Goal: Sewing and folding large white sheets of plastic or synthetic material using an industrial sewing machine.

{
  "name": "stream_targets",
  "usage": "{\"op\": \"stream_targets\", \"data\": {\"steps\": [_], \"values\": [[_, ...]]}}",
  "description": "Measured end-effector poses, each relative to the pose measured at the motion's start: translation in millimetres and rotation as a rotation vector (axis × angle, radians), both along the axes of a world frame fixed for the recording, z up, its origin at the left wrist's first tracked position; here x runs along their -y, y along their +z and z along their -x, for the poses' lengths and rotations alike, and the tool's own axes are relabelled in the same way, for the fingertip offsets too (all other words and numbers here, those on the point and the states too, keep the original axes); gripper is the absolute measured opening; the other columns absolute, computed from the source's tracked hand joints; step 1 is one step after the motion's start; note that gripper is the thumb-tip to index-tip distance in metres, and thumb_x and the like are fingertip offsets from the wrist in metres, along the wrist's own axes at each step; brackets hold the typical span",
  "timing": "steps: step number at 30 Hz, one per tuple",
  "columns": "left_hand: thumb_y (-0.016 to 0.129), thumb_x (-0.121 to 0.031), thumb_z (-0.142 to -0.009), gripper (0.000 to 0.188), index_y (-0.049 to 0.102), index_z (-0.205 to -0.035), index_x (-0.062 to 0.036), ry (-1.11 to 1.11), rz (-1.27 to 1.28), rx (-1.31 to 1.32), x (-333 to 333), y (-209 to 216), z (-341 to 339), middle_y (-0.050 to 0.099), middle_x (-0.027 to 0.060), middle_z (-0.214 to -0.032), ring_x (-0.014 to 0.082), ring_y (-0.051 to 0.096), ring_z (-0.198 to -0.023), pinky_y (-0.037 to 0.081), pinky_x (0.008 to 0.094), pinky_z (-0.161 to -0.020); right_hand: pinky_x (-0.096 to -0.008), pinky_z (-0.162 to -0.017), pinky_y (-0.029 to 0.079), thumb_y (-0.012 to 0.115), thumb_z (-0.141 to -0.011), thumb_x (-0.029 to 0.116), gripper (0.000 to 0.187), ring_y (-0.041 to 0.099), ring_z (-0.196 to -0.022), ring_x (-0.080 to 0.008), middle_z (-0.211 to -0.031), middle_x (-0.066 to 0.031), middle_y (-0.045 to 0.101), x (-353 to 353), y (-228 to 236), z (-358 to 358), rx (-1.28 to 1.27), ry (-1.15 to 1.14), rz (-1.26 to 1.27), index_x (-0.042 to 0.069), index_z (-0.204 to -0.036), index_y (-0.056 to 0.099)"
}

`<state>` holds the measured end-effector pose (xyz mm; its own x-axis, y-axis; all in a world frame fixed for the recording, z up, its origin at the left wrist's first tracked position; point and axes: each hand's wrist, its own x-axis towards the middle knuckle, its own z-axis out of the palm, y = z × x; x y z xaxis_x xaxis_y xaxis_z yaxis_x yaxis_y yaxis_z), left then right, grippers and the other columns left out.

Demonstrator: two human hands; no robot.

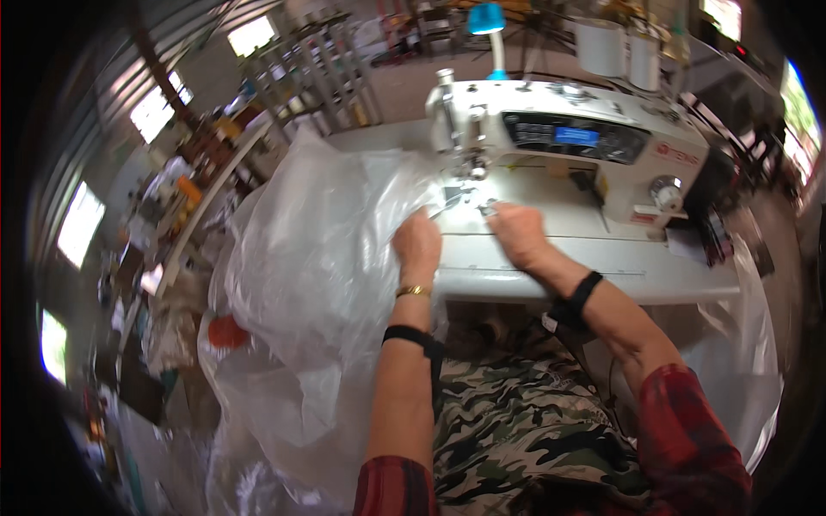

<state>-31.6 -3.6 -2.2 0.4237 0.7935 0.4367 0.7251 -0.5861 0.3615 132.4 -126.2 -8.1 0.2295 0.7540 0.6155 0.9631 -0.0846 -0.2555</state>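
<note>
A white sewing machine (551, 129) with a small lit screen stands on a pale table, its lamp shining on the needle area. Left of the needle my left hand (417, 242) is closed at the edge of a large, translucent plastic sheet (301, 224), gripping it. A thin pale strand runs from this fist toward the needle plate. My right hand (519, 234) is closed just right of and in front of the needle. Something small and dark shows at its fingertips, too blurred to name. The sheet bunches on the table's left side and hangs down.
The front edge of the table (585, 279) runs above my lap in camouflage cloth. Behind the machine stand a blue lamp (486, 19) and white thread cones (600, 47). A cluttered shelf (211, 202) lies to the left. More plastic (731, 344) hangs at the right.
</note>
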Motion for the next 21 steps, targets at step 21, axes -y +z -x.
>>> {"op": "stream_targets", "data": {"steps": [21], "values": [[0.06,-0.007,-0.089,0.026,0.067,-0.113,-0.0028,-0.077,0.129,0.211,189.7,-36.9,241.4,0.068,0.0179,-0.113,0.0344,0.065,-0.104,0.052,0.0405,-0.091,-0.0396,-0.097,0.046,0.051,-0.096,0.014,0.033,0.061,-0.112,-0.0355,-0.122,-0.0188,0.064,-30.9,4.3,63.4,-0.247,0.555,0.181,0.003,-0.127,0.059]]}}
